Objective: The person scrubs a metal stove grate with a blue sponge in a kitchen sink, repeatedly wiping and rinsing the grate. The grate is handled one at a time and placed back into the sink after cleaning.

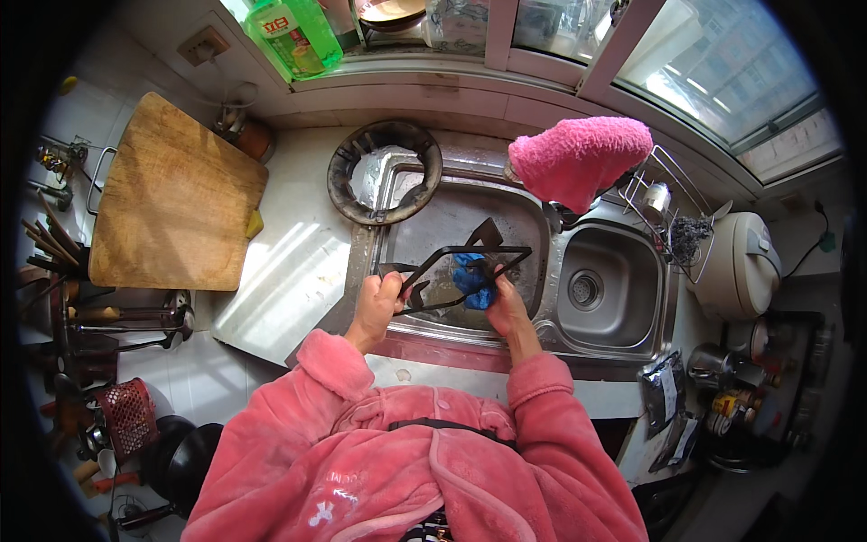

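Observation:
Over the large basin (447, 210) of a steel double sink, my two hands hold a black metal pan support (443, 249) from a gas hob, tilted in the air. My left hand (379, 301) grips its left side. On the right, my right hand (504, 305) holds the frame together with a wet-looking blue cloth (477, 281), which is pressed against the bars. Part of the cloth is hidden behind the frame. A sooty round ring (339, 179), like a burner or wok ring, rests across the sink's far left corner and the counter.
A pink towel (582, 159) hangs over the tap area. The smaller basin (609, 291) with its drain lies right, beside a wire rack (667, 203) and a rice cooker (735, 264). A wooden chopping board (179, 203) stands left; a green detergent bottle (294, 37) is on the sill.

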Tool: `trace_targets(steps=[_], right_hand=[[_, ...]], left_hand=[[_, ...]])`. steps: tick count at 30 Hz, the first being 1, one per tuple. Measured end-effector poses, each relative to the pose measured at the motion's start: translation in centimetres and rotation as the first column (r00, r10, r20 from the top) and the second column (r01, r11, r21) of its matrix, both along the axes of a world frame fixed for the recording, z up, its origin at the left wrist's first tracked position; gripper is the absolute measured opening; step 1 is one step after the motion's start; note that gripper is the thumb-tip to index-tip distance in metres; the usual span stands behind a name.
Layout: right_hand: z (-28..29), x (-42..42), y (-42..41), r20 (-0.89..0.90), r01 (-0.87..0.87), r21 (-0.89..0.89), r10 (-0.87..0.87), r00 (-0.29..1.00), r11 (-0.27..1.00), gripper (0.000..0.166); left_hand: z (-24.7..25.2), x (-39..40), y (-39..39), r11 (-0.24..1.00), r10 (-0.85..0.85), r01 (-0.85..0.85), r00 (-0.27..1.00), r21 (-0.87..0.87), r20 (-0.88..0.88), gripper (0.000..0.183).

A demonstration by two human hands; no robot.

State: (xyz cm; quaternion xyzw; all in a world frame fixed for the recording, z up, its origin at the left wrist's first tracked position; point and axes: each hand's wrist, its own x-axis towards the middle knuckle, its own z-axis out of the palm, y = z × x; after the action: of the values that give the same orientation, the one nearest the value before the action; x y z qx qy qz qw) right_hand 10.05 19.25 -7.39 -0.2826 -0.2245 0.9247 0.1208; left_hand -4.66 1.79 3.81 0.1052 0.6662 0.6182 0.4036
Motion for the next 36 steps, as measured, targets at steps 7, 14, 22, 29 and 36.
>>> trace_targets(steps=[7, 14, 22, 29, 36], right_hand=[[-1.2, -0.3, 0.3, 0.108, -0.111, 0.174, 0.093, 0.99, 0.978, 0.064], [-4.4, 0.8, 0.2, 0.491, -0.227, 0.266, 0.071, 0.868, 0.937, 0.056], [-0.7, 0.3, -3.2, 0.203, -0.042, 0.387, -0.04, 0.978, 0.921, 0.034], [-0.7, -1.0, -7.3, 0.199, -0.158, 0.882, -0.048, 0.979, 0.444, 0.03], [-1.3, -1.5, -6.0, 0.256, -0.193, 0.926, -0.167, 0.952, 0.323, 0.024]], left_hand=[[0.7, -0.7, -0.6, 0.997, 0.044, -0.048, 0.998, 0.068, 0.053, 0.035], [0.1, 0.1, -1.0, 0.99, 0.1, -0.108, 0.991, 0.093, 0.087, 0.034], [-0.6, 0.7, -0.8, 0.957, 0.232, -0.255, 0.959, 0.142, 0.162, 0.031], [0.6, 2.4, 0.9, 0.937, 0.251, -0.297, 0.938, 0.182, 0.24, 0.032], [0.3, 3.5, 1.1, 0.933, 0.282, -0.324, 0.929, 0.156, 0.242, 0.031]])
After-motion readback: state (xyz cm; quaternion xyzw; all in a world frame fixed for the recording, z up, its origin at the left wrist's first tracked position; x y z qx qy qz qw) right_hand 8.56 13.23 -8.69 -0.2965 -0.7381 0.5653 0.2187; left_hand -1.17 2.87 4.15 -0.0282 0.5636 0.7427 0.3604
